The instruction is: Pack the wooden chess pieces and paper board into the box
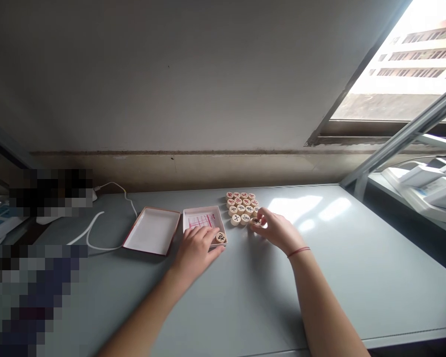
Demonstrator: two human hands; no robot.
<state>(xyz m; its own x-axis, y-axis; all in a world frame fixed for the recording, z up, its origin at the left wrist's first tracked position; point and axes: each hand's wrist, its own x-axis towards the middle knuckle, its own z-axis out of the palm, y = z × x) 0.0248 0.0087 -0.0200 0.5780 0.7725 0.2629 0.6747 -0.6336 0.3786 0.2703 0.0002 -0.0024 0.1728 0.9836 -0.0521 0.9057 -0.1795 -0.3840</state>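
My left hand [195, 246] reaches over the near wall of a shallow white box [203, 213]. Its fingers are stretched out inside, and the thumb lies apart in front. Beside the index finger, a round wooden Chinese chess piece [220, 237] with a black character sits in the near right corner. What lies under the fingers is hidden. My right hand [277, 229] pinches another black-marked chess piece [255, 222] between thumb and fingers, at the near right end of several rows of pieces. Red-marked pieces [238, 201] form the far rows, black-marked ones [241, 209] the near rows.
Left of the box lies its white-lined lid [152, 230], open side up. A white cable [92, 237] curls farther left on the grey table [342, 277]. The wall [193, 171] runs behind, with a metal frame bar [394, 141] and white boxes [425, 178] at right.
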